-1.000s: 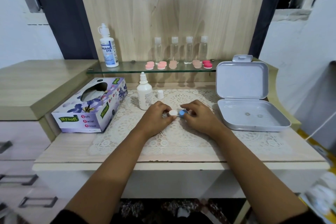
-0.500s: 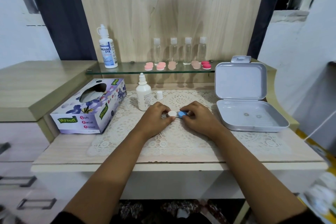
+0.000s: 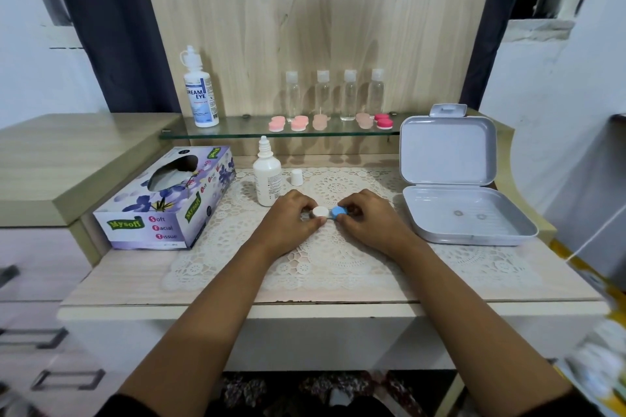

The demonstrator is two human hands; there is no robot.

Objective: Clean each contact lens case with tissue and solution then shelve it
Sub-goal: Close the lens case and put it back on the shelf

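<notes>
A contact lens case (image 3: pixel 329 212) with one white cap and one blue cap lies on the lace mat (image 3: pixel 338 257). My left hand (image 3: pixel 288 223) pinches the white cap. My right hand (image 3: pixel 369 222) pinches the blue cap. A small white solution bottle (image 3: pixel 267 178) stands uncapped just behind my left hand, its cap (image 3: pixel 296 177) beside it. The tissue box (image 3: pixel 166 200) sits at the left. Several pink lens cases (image 3: pixel 298 123) lie in a row on the glass shelf (image 3: pixel 237 132).
An open grey plastic box (image 3: pixel 464 213) lies at the right of the mat. On the shelf stand a larger solution bottle (image 3: pixel 200 91) and several clear small bottles (image 3: pixel 349 95). A wooden cabinet top (image 3: pixel 50 159) adjoins the left side.
Both hands stay on the lens case; the fingers shift slightly on the caps. The view has drifted a little.
</notes>
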